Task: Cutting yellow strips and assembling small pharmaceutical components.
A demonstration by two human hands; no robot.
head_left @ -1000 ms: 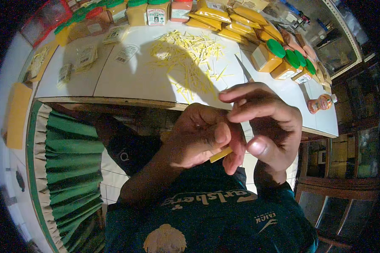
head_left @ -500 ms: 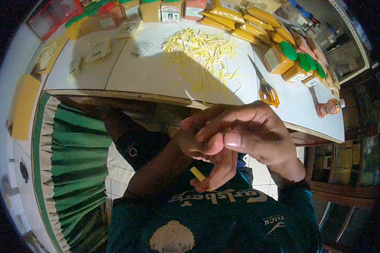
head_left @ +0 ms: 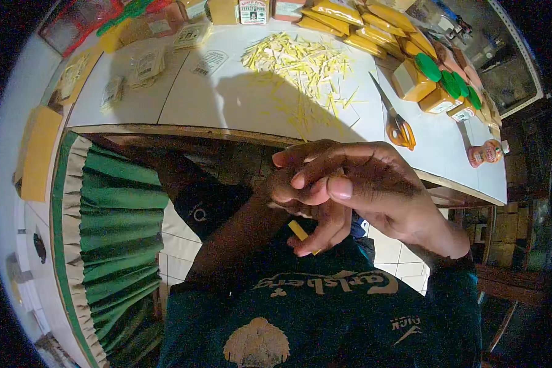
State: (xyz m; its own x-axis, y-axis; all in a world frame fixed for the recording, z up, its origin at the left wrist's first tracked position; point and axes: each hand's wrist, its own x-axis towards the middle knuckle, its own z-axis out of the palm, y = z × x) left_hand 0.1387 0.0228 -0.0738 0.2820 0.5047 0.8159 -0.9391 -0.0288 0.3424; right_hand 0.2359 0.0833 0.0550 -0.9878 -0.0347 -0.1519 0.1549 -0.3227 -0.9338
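Observation:
My left hand (head_left: pixel 326 230) is closed, its lower fingers curled round a small yellow strip (head_left: pixel 298 230) that sticks out below the knuckles. Over it lies my right hand (head_left: pixel 380 184), thumb and fingertips pressed together against the left hand's fingers. Whatever sits in that pinch, if anything, is hidden. Both hands are held in front of my dark shirt, just short of the table edge. Beyond them, a loose heap of thin yellow strips (head_left: pixel 294 61) is spread on the white tabletop (head_left: pixel 190 98). Orange-handled scissors (head_left: pixel 398 129) lie to the right of the heap.
Tubs with green lids (head_left: pixel 438 92) and a small bottle (head_left: pixel 487 153) stand at the right. Yellow packets (head_left: pixel 349 21) are piled at the back. Flat labels (head_left: pixel 210 62) lie left of the heap. A green curtain (head_left: pixel 122 227) hangs under the table's left side.
The view has shifted slightly, so the tabletop things sit a little farther right. My hands keep nearly the same pose, with the yellow strip still in the left fingers.

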